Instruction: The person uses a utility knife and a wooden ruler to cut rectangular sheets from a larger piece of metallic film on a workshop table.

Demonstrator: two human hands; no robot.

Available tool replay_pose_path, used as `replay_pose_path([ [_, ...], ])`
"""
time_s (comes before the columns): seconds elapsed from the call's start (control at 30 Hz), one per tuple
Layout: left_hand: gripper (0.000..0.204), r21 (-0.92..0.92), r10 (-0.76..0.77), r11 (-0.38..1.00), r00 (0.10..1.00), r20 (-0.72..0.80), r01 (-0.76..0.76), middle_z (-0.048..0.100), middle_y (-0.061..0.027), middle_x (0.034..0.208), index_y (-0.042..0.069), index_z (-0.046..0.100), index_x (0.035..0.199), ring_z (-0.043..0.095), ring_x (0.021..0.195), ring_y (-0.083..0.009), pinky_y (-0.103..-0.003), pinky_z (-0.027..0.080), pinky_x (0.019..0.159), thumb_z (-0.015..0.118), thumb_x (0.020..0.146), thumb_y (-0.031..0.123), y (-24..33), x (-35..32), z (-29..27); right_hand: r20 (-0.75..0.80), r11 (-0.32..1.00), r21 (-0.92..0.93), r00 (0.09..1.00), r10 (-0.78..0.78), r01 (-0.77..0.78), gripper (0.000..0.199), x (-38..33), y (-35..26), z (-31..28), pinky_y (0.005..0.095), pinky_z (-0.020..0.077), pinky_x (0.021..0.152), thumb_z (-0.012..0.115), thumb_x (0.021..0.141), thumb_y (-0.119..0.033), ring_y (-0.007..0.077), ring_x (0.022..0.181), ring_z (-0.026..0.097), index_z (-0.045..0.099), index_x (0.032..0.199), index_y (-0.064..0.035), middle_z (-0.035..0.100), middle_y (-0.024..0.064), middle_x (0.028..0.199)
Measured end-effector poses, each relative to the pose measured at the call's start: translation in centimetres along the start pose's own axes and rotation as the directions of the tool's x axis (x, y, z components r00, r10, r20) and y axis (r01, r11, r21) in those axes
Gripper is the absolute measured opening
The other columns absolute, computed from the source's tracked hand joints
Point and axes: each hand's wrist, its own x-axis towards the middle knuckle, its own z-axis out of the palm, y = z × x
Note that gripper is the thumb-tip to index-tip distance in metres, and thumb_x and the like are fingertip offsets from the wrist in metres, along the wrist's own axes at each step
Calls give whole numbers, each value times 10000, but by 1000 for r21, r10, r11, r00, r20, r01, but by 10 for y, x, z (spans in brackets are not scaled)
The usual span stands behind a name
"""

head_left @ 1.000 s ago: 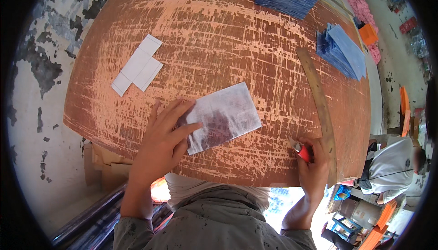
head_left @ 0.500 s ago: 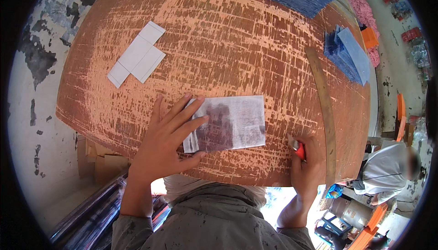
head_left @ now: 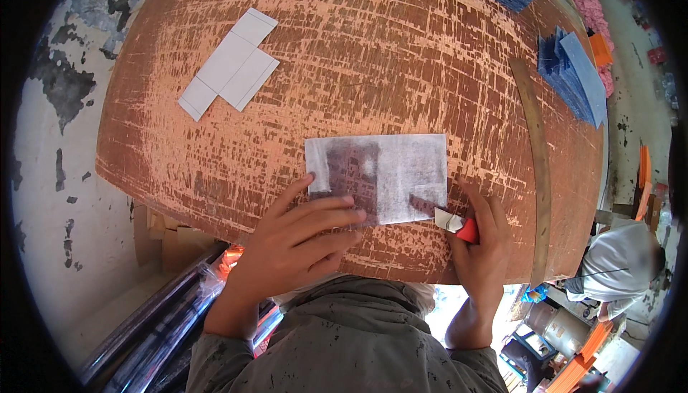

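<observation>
A: Nearest us, we record the left hand [head_left: 304, 239] spread flat, fingers extended, pressing the near left part of a grey printed sheet [head_left: 378, 176] onto the desk [head_left: 401, 56]. We judge it serves to stop the sheet from sliding; that grip is wide open and clasps nothing

B: Agreed. The right hand [head_left: 481, 246] has its grip closed around a red-handled cutter [head_left: 459, 225], whose tip meets the sheet's near right corner, which we take to be why the sheet is pinned

A: The sheet lies flat near the front edge of the desk, between both hands

B: Beyond, we log a long wooden ruler [head_left: 536, 171] along the right side, well apart. Farther left sits a white cut-out card [head_left: 231, 65]; farthest, blue stacked sheets [head_left: 573, 74] at the right rim
</observation>
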Motion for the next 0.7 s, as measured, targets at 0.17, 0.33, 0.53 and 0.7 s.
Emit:
replay_pose_path([
  [0.17, 224, 182, 69, 981, 997, -17, -65, 785, 22, 1348, 205, 829, 1045, 718, 1315, -235, -583, 374, 1274, 873, 834, 146, 1, -8, -2, 16, 1000, -10, 1000, -7, 7, 767, 2, -2, -3, 489, 517, 812, 744, 703, 62, 370, 909, 638, 709, 1442, -141, 575, 144, 1006],
  [0.33, 268, 22, -10, 1000, 992, -126, 13, 793, 15, 1192, 208, 839, 1029, 737, 1164, -217, -530, 440, 1192, 929, 776, 214, 1, -13, -5, -9, 999, 13, 999, -46, 46, 762, 2, 2, 0, 493, 522, 817, 758, 691, 68, 378, 916, 638, 716, 1428, -123, 566, 154, 1006],
  [0.53, 300, 136, -75, 986, 981, -179, 100, 725, -9, 1186, 160, 814, 1083, 681, 1150, -250, -505, 462, 1113, 908, 806, 226, 7, 3, -2, -3, 998, 30, 999, -48, 48, 760, 2, 2, 0, 487, 523, 808, 780, 692, 64, 379, 922, 640, 715, 1427, -120, 568, 156, 1022],
  [0.7, 293, 124, -73, 988, 986, -153, 92, 695, -20, 1183, 146, 810, 1079, 652, 1140, -269, -502, 466, 1062, 901, 812, 225, 7, 6, -1, -13, 999, 21, 999, -47, 47, 760, 2, 0, -2, 489, 526, 814, 795, 688, 60, 375, 935, 648, 720, 1421, -124, 576, 154, 1028],
])
